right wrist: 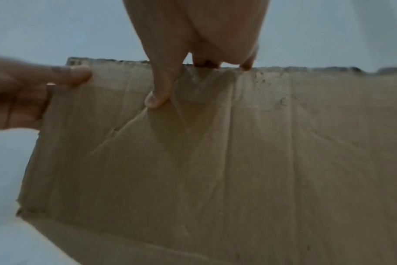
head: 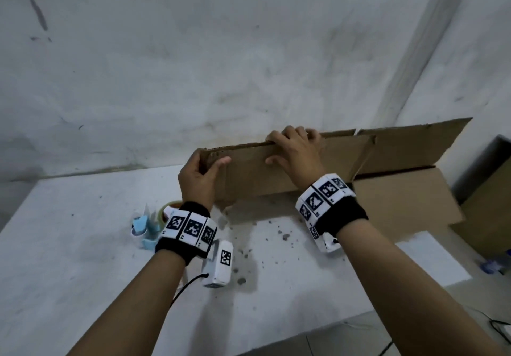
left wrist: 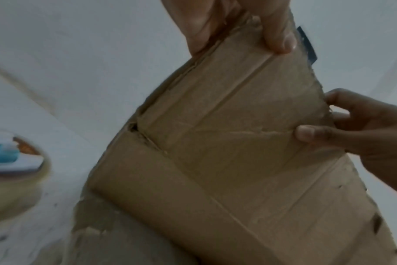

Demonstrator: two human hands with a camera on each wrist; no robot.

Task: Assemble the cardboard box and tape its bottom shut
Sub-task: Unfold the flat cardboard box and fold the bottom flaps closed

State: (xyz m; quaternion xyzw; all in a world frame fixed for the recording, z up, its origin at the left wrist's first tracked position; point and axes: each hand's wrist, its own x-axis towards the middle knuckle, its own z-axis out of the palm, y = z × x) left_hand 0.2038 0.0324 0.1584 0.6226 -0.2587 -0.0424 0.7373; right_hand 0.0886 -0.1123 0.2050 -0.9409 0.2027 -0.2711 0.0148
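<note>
Tape roll (head: 168, 208): lies on the table (head: 83, 245) at about 8 o'clock from the box, just beside the left wrist, probably kept within reach for sealing.
Left hand (head: 197, 174): pinches the flap's left corner, thumb in front, fingers curled behind, likely to steady that end.
Cardboard box (head: 387, 189): stands on the table at 1 o'clock from the hands, near flap (head: 276, 167) raised upright, bottom not yet taped.
Right hand (head: 297, 151): fingers hooked over the flap's top edge, thumb pressed on its face, apparently to fold it.
</note>
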